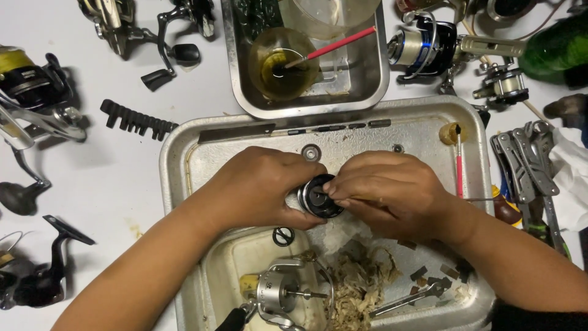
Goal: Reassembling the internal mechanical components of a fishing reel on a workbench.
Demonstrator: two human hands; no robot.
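A stripped silver reel body lies nearest, below both hands. Above it, the left hand keeps a clenched grip on a round black spool, the right hand pinching at its face, over a metal tray. Beyond sits an oil jar.

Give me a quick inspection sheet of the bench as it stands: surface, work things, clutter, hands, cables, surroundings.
Surface: white table; large metal tray in the middle.
Work things: round black and silver spool held over the tray; stripped reel body and dirty wadding at the tray's near end.
Clutter: small tray with oily cup and red brush; black bit rack; multi-tool.
Hands: left hand grips the spool; right hand pinches at its face, tool hidden.
Cables: nothing seen.
Surroundings: fishing reels all around; green bottle.
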